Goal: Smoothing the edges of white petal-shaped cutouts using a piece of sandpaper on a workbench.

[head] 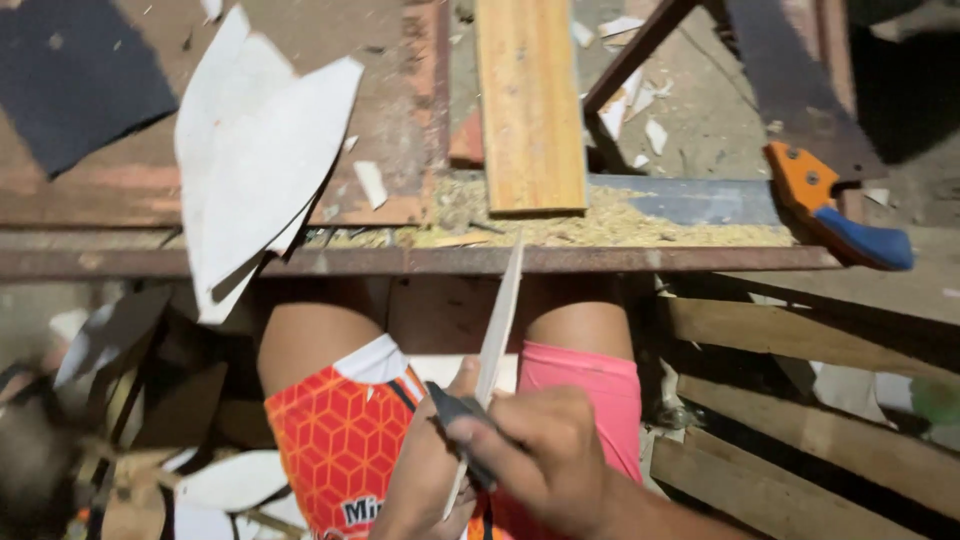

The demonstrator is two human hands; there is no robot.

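Head view: right hand (545,455) gripping dark knife (462,422), left hand (432,478) clutching thin pale wood strip (497,335), strip pointing up at worktop (420,261) edge, below plank (528,100); handsaw (835,205) lying right of plank.

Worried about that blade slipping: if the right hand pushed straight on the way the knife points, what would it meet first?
The right hand drives the knife up-left along the thin wood strip. Likely the left hand first; depth unclear.

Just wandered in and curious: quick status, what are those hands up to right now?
Right hand gripping dark-handled knife. Left hand holding thin pale wooden strip upright over lap. Orange-and-blue-handled saw on sawdust-covered bench, apart.
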